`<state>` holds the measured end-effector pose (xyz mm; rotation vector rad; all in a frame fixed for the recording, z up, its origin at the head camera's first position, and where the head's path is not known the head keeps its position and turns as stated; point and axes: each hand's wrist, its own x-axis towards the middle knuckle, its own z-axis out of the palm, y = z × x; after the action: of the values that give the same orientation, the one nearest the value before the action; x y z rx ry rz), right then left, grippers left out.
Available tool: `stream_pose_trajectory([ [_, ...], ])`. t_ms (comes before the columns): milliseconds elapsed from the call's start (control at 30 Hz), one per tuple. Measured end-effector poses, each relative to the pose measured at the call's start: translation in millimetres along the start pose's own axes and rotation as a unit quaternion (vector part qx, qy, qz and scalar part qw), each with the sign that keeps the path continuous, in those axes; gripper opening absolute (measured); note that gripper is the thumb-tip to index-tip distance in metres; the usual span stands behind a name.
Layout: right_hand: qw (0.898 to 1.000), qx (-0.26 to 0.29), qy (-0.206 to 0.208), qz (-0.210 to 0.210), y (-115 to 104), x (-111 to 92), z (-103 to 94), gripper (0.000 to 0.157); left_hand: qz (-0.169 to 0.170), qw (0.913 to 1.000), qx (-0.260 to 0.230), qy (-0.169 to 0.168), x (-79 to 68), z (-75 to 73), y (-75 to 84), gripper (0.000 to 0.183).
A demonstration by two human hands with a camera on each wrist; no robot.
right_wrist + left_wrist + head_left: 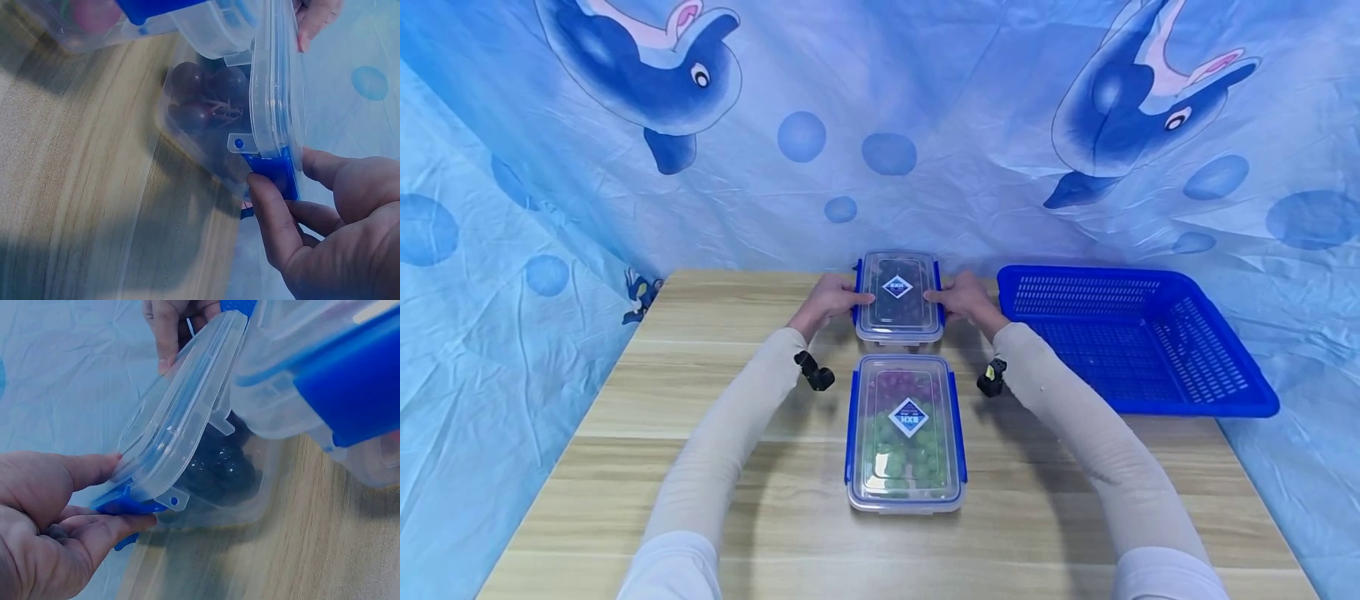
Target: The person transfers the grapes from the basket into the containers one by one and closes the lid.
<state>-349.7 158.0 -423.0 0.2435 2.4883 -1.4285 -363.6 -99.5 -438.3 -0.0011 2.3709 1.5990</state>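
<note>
Dark grapes (189,80) show through the far clear food container (895,321), which has a transparent lid with blue side clips. At its left side my left hand (835,298) pinches, thumb on the lid's edge and fingers under the blue clip (128,501). My right hand (964,297) grips the opposite side the same way, its thumb on the lid and fingers at the other blue clip (275,175). Closer to me lies a second lidded food container (907,492), holding green and reddish grapes, with its blue clips along both sides. Neither hand touches it.
A blue perforated plastic basket (1217,404) stands on the right of the wooden table (700,392). Behind the table hangs a blue curtain (970,208) printed with dolphins. Each wrist wears a small black camera (814,372).
</note>
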Motion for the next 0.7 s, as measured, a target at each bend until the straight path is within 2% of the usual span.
stream_pose_trajectory([
  [233, 1.000, -0.013, 0.002, -0.001, 1.2, 2.1, -0.6, 0.046, 0.002, 0.9997, 0.024, 0.010, -2.4, 2.0, 2.7, 0.020],
  [433, 1.000, -0.004, -0.008, 0.003, 1.1, 4.3, -1.4, 0.048, 0.024, 0.9989, 0.029, 0.027, -2.3, 1.4, -1.7, 0.024],
  [600, 0.998, 0.034, -0.052, -0.007, -0.7, -7.1, -11.5, 0.048, 0.036, 0.9979, 0.052, 0.014, -5.9, -3.9, -8.0, 0.052],
  [700, 0.997, 0.028, -0.063, -0.026, -7.3, -21.3, -24.6, 0.054, 0.072, 0.9931, 0.091, 0.019, -15.0, -11.3, -4.9, 0.073],
])
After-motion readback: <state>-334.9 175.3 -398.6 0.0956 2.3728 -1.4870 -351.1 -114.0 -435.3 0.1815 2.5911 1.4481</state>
